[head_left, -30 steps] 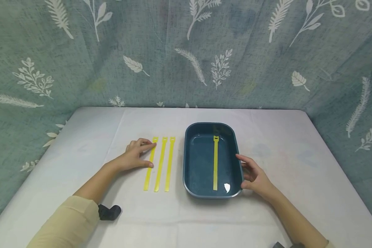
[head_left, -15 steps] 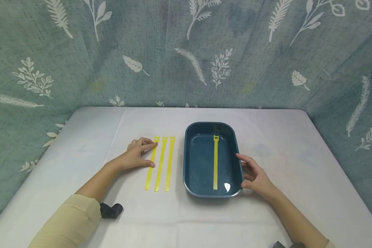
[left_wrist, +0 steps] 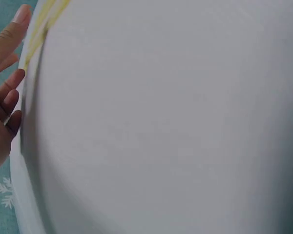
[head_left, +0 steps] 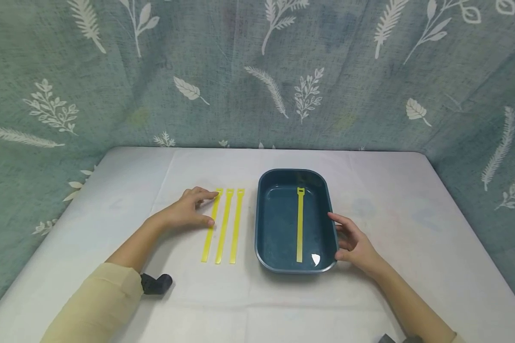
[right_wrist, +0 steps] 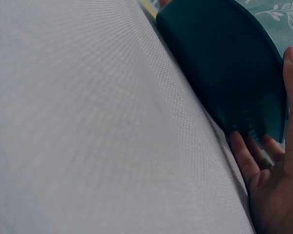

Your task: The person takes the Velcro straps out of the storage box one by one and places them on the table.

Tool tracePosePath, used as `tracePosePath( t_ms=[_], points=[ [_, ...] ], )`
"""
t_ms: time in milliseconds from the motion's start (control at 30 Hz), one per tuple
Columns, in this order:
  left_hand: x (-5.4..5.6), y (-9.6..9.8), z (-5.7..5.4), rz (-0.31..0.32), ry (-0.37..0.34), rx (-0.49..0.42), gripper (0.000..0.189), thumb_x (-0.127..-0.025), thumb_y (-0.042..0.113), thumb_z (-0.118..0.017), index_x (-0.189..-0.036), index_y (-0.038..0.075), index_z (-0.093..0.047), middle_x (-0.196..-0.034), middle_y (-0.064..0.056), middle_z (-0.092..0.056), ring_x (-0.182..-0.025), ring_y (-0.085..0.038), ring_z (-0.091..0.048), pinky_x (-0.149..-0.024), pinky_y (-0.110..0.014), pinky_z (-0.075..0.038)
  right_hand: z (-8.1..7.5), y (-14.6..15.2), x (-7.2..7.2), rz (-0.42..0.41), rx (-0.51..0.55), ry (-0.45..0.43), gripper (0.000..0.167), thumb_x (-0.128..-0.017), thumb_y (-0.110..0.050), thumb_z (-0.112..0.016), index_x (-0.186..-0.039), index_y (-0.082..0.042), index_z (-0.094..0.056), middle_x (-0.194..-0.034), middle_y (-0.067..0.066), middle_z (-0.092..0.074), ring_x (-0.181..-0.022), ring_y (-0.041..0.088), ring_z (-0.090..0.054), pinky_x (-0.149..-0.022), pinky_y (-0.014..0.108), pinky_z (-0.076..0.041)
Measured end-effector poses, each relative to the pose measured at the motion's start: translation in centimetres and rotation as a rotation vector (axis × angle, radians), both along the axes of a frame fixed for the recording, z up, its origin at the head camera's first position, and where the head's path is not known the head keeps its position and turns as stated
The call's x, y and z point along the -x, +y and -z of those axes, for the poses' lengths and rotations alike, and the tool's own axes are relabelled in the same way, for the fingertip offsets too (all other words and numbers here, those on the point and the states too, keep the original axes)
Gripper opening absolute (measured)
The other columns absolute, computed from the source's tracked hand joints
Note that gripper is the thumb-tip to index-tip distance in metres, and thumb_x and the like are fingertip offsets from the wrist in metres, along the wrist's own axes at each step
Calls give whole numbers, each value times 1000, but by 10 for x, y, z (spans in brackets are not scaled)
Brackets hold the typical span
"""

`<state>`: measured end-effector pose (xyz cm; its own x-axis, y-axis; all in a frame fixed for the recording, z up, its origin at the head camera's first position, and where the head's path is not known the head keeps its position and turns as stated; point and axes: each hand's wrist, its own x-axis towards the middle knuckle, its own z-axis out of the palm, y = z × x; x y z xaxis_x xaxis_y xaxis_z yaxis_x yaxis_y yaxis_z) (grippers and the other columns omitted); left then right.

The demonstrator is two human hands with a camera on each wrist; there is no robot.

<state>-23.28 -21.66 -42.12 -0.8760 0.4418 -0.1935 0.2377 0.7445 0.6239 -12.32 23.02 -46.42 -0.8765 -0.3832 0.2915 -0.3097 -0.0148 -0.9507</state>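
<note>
Three yellow hook-and-loop cable ties lie side by side on the white cloth, slotted heads away from me. My left hand (head_left: 186,209) is at the leftmost cable tie (head_left: 208,240); its index fingertip is at the head and its thumb over the upper middle. In the left wrist view the fingers (left_wrist: 6,90) look extended, with nothing gripped. Right of the ties stands a dark teal rectangular box (head_left: 274,228) with one more yellow cable tie (head_left: 300,228) lying inside. My right hand (head_left: 355,245) touches the box's right side with its fingertips, thumb near the rim in the right wrist view.
The middle cable tie (head_left: 224,228) and the right cable tie (head_left: 236,228) lie between my left hand and the box. A white cloth (head_left: 292,309) covers the table. Behind hangs a green leaf-patterned curtain (head_left: 223,109). A black wrist device (head_left: 156,284) sits at my left sleeve.
The leftmost cable tie has shifted slightly right, towards the others, with my left hand. The left thumb has moved up along it. The right hand and box stay put.
</note>
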Motion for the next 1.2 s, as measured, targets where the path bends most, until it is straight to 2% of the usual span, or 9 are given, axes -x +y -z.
tracePosePath(
  t_ms=[167,333,633,967,1200],
  points=[
    [9,4,-10,14,7,-75,79,-74,32,-81,-142,15,-44,-137,-12,-38,-121,-33,-31,-98,-56,-32,1,0,-1,8,-14,2,83,-79,-31,-77,-143,-1,-34,-142,0,-40,-116,10,-50,-85,26,-52],
    [15,14,-23,31,2,-166,76,-76,22,-80,-142,12,-43,-136,-13,-39,-123,-36,-34,-102,-55,-30,0,0,-3,33,-42,-13,82,-79,-27,-78,-144,-4,-34,-143,3,-40,-116,10,-50,-86,25,-51],
    [25,42,-42,70,15,-267,74,-77,17,-79,-142,16,-42,-137,-15,-39,-124,-36,-38,-104,-51,-31,-1,0,-4,51,-68,-20,82,-78,-24,-79,-144,-5,-35,-144,11,-38,-116,9,-50,-86,24,-51],
    [26,79,-57,158,-9,-376,78,-76,14,-79,-144,15,-40,-131,-11,-50,-118,-33,-51,-101,-44,-40,-1,-1,-2,43,-69,-13,81,-78,-20,-79,-144,-4,-34,-142,1,-40,-116,9,-50,-86,25,-52],
    [30,105,-69,224,-54,-424,70,-79,15,-77,-141,15,-45,-129,-18,-53,-117,-28,-55,-103,-45,-40,-1,0,-3,51,-77,-12,81,-78,-19,-79,-144,-5,-34,-142,-2,-41,-115,8,-50,-85,24,-51]
  ],
)
